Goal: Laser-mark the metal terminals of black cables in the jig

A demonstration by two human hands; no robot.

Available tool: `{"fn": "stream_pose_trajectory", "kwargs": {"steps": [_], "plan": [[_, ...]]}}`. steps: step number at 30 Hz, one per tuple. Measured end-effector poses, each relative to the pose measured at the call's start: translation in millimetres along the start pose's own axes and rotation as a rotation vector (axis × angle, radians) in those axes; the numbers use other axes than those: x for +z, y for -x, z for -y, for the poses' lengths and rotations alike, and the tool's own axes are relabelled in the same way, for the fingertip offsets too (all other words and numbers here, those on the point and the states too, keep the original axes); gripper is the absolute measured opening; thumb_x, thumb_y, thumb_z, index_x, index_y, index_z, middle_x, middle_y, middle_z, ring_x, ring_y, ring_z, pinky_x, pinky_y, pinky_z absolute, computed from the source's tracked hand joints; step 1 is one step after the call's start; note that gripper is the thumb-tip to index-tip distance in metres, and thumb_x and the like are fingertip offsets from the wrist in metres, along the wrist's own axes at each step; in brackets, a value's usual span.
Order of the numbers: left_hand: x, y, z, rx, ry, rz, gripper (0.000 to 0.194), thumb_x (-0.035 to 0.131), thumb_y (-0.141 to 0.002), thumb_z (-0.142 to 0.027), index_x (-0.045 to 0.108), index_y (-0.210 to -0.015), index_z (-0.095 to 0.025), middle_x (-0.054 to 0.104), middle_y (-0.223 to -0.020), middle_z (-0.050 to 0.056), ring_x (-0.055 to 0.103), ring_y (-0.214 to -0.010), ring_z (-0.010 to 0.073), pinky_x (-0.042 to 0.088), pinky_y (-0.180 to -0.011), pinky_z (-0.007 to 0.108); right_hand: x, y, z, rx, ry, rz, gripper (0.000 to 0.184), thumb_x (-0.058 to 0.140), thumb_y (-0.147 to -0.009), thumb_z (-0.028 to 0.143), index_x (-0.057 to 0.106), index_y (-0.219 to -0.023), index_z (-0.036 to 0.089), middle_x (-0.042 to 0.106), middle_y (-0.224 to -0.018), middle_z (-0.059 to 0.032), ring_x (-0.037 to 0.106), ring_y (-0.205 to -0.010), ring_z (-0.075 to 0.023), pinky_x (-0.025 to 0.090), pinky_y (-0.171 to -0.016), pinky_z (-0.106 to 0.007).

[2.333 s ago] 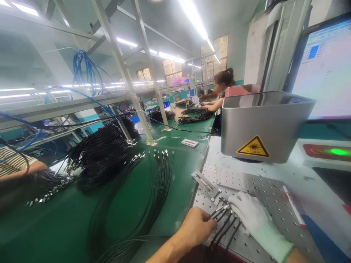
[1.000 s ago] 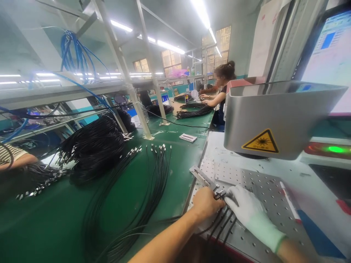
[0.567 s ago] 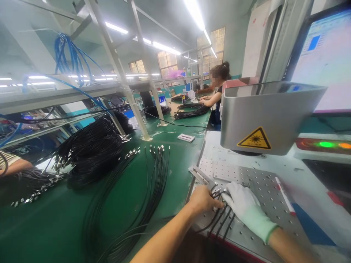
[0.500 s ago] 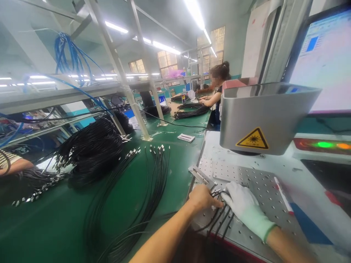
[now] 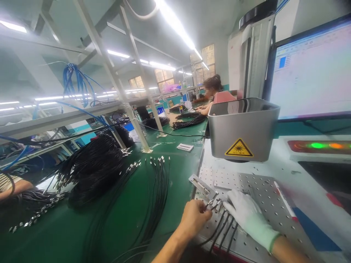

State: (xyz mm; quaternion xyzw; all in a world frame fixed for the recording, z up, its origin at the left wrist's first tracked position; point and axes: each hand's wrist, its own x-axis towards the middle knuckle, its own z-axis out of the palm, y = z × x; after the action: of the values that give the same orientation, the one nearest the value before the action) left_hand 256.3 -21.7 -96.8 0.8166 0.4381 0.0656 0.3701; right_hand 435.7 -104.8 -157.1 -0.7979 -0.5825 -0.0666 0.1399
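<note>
My bare left hand (image 5: 195, 216) pinches the end of a black cable near its metal connector, over the front left of the perforated metal plate (image 5: 270, 204). Close by on the right, my right hand (image 5: 242, 210) wears a white glove with a pale green cuff. Its fingers are bent together at the metal ends of several black cables (image 5: 223, 228), which run down over the plate's front edge; the fingertips are partly hidden. A slotted metal fixture (image 5: 202, 185) lies just beyond my left hand.
A grey machine head with a yellow warning sign (image 5: 244, 133) overhangs the plate. A red-and-white marker (image 5: 285, 201) lies at right. Cable bundles (image 5: 157, 186) and a large black cable pile (image 5: 90, 168) cover parts of the green table (image 5: 175, 171). Co-workers sit left and ahead.
My left hand has drawn slightly back and left from the gloved hand, the cable end still between its fingers. The gloved hand stays at the cables. The view has turned right.
</note>
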Motion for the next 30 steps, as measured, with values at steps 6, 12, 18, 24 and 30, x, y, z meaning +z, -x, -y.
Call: {"fn": "stream_pose_trajectory", "kwargs": {"steps": [6,12,18,24,30], "plan": [[3.4,8,-13,-0.060,-0.143,-0.048,0.011,0.059,-0.069,-0.023,0.058,-0.060,-0.017,0.047,-0.056,-0.003,0.038,-0.058,0.0106,0.023,-0.055,0.025,8,2,-3,-0.025,-0.015,-0.044,0.019,0.042,-0.089,0.030,0.060,-0.086,0.023,0.060,-0.084,-0.0040,0.057,-0.075,-0.0205,0.031,-0.063,-0.032],[10.2,14,-33,-0.086,-0.273,-0.007,0.014,0.053,-0.072,-0.023,0.066,-0.069,-0.018,0.065,-0.071,0.005,0.052,-0.067,0.0159,0.022,-0.056,0.028,8,3,-6,-0.063,-0.077,-0.052,0.020,0.042,-0.090,0.033,0.061,-0.089,0.024,0.060,-0.085,-0.0029,0.057,-0.075,-0.0188,0.031,-0.063,-0.031],[11.3,15,-35,-0.074,-0.319,0.059,0.016,0.053,-0.075,-0.023,0.068,-0.074,-0.018,0.068,-0.078,0.007,0.056,-0.072,0.0170,0.022,-0.055,0.028,-7,0,2,0.021,-0.079,0.066,0.021,0.042,-0.091,0.036,0.060,-0.090,0.024,0.063,-0.089,-0.0032,0.058,-0.078,-0.0195,0.032,-0.064,-0.031],[17.5,0,-21,-0.078,-0.231,0.011,0.028,0.056,-0.078,-0.040,0.063,-0.063,-0.018,0.057,-0.060,0.000,0.048,-0.060,0.0131,0.023,-0.052,0.027,-17,-10,10,0.048,-0.039,0.171,0.019,0.043,-0.091,0.036,0.057,-0.088,0.023,0.065,-0.091,-0.0042,0.061,-0.081,-0.0206,0.031,-0.062,-0.031],[11.7,-33,-17,-0.121,-0.163,0.213,0.030,0.064,-0.072,-0.043,0.058,-0.056,-0.018,0.048,-0.048,-0.003,0.049,-0.054,0.0133,0.032,-0.051,0.024,-28,-19,11,0.098,-0.017,0.317,0.019,0.043,-0.091,0.035,0.056,-0.092,0.022,0.066,-0.099,-0.0060,0.062,-0.089,-0.0228,0.029,-0.063,-0.032]]}}
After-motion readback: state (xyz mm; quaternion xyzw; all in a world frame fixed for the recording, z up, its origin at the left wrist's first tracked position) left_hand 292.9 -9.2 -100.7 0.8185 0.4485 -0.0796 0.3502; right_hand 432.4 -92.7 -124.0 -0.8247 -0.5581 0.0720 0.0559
